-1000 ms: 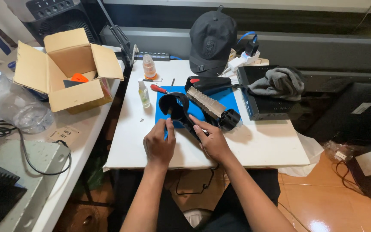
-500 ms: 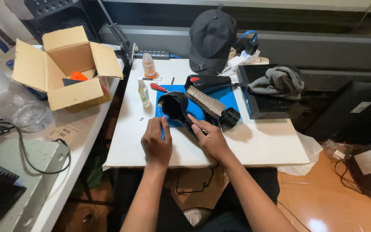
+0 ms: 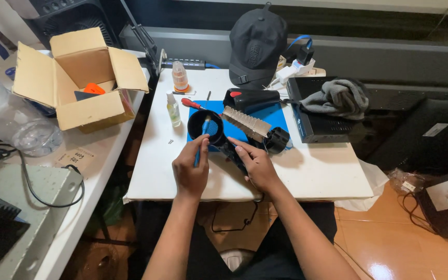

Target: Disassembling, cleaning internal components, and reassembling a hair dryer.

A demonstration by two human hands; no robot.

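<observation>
On the blue rubbery mat (image 3: 265,116) at the white table's (image 3: 312,171) centre lies a black plastic device (image 3: 219,136) with a round cup-shaped opening. The left hand (image 3: 190,168) pinches a thin blue brush (image 3: 201,140), bristles inside the cup. At four o'clock, the right hand (image 3: 255,165) presses flat fingers on the device's body, beside a ribbed metal block (image 3: 246,123).

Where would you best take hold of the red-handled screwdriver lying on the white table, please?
Grip the red-handled screwdriver by its red handle, coming from above on the near-left side; the handle lies free on the white table, while its shaft points towards the blue mat.
</observation>
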